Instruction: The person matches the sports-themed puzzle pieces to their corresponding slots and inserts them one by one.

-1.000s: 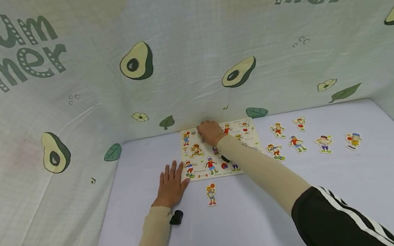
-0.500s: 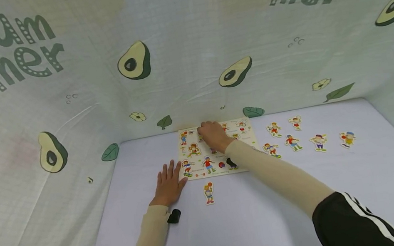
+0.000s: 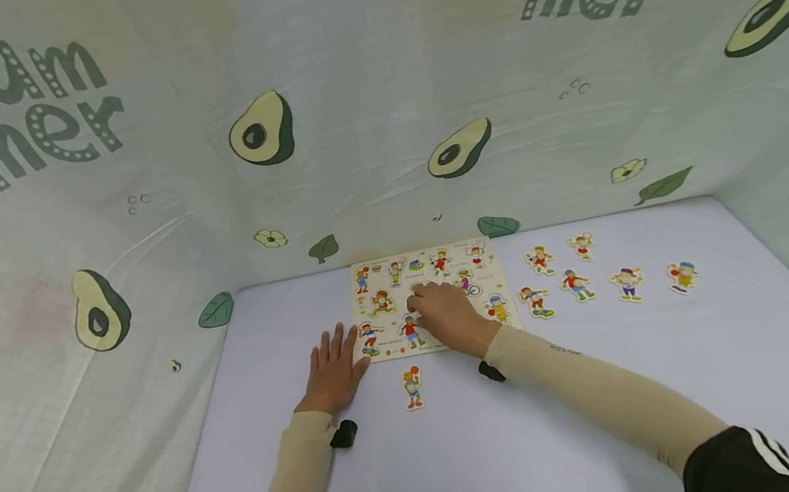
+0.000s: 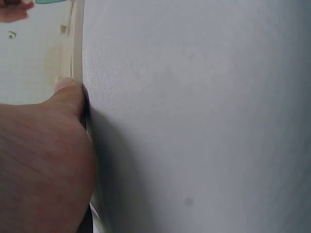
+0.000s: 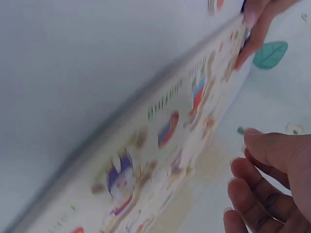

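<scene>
A cream puzzle board (image 3: 397,348) printed with sports figures lies at the far edge of the table. My left hand (image 3: 331,372) rests flat with fingers spread beside the board's left side; in the left wrist view its thumb (image 4: 68,92) is at the board's edge. Over the middle of the board, my right hand (image 3: 450,318) has loosely bent fingers. The right wrist view shows nothing between its thumb (image 5: 272,148) and fingertips. A figure with raised arms (image 3: 396,273) sits in the board's top row. Some of the board is hidden under the right hand.
A loose figure with a ball (image 3: 412,387) lies in front of the board. Several loose figures lie to its right, among them a skateboarder (image 3: 536,302) and a blue-capped figure (image 3: 682,277). A printed curtain (image 3: 352,159) hangs behind the table.
My right hand has left the figure in the board's top row and moved back toward me, over the board's middle. The left hand stays in place. The head view has shifted slightly.
</scene>
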`<state>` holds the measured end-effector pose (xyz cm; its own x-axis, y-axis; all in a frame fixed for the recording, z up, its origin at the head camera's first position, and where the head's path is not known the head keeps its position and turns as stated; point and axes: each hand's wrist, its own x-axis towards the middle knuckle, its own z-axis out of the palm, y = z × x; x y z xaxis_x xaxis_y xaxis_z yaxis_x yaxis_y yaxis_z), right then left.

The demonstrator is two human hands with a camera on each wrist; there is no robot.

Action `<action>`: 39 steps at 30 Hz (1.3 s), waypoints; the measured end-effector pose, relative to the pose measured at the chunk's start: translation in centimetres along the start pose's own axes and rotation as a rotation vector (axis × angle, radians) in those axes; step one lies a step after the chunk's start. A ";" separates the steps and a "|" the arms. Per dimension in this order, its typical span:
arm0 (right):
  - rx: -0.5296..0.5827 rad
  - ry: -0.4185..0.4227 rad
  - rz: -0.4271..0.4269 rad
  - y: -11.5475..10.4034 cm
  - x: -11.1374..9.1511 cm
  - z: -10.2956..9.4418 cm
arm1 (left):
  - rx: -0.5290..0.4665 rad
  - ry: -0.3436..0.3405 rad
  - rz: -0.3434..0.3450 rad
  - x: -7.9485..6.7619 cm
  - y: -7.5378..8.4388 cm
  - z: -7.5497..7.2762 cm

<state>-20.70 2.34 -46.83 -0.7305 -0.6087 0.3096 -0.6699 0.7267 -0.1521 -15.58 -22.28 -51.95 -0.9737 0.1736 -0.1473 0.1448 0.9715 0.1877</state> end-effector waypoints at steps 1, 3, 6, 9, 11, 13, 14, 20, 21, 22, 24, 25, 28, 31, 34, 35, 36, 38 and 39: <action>0.002 -0.003 -0.006 -0.3 -0.5 0.1 | 0.005 -0.005 -0.004 0.0 0.1 -0.1; 0.001 -0.008 -0.020 -1.0 -1.5 0.2 | 0.007 -0.008 -0.004 -0.1 0.2 -0.2; -0.003 -0.035 -0.041 -2.0 -2.8 0.2 | -0.001 -0.013 -0.005 -0.2 0.3 -0.3; -0.016 -0.069 -0.050 -2.9 -3.9 0.3 | -0.007 -0.013 -0.007 -0.2 0.2 -0.3; -0.010 -0.095 -0.055 -3.5 -4.5 0.4 | -0.013 -0.007 -0.006 -0.2 0.1 -0.2; -0.017 -0.112 -0.064 -4.0 -5.0 0.6 | -0.011 -0.005 -0.009 -0.2 0.1 -0.1; -0.017 -0.119 -0.066 -4.3 -5.3 0.7 | -0.015 -0.001 -0.007 -0.2 0.1 0.0; -0.007 -0.101 -0.100 -5.6 -6.3 1.0 | -0.011 -0.012 -0.006 -0.1 0.2 -0.2; -0.012 -0.099 -0.105 -5.7 -6.4 1.1 | -0.004 -0.016 -0.005 -0.1 0.2 -0.2; -0.021 -0.100 -0.109 -5.9 -6.5 1.2 | -0.001 -0.017 -0.004 -0.1 0.2 -0.2; -0.039 -0.110 -0.112 -6.1 -6.6 1.5 | 0.002 -0.022 -0.002 -0.1 0.3 -0.2; -0.045 -0.118 -0.112 -6.2 -6.6 1.6 | 0.003 -0.021 -0.001 -0.1 0.3 -0.3; -0.056 -0.129 -0.112 -6.5 -6.6 1.9 | -0.002 -0.023 -0.002 -0.2 0.4 -0.4; -0.055 -0.132 -0.104 -6.7 -6.5 1.9 | 0.004 -0.023 -0.005 -0.2 0.4 -0.6; -0.054 -0.134 -0.096 -6.9 -6.3 1.9 | 0.008 -0.022 -0.004 -0.3 0.5 -0.7; -0.053 -0.136 -0.093 -6.9 -6.2 1.9 | 0.011 -0.023 -0.003 -0.3 0.5 -0.7; -0.054 -0.136 -0.091 -6.9 -6.1 1.9 | 0.003 -0.021 -0.001 -0.3 0.5 -0.7; -0.060 -0.137 -0.087 -7.0 -5.9 2.1 | -0.007 -0.019 0.003 -0.2 0.4 -0.6; -0.063 -0.138 -0.084 -7.0 -5.8 2.1 | -0.018 -0.015 0.007 -0.2 0.4 -0.6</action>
<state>-12.02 0.12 -49.58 -0.6861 -0.7033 0.1861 -0.7233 0.6870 -0.0705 -15.45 -22.02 -51.23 -0.9699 0.1832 -0.1605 0.1486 0.9672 0.2059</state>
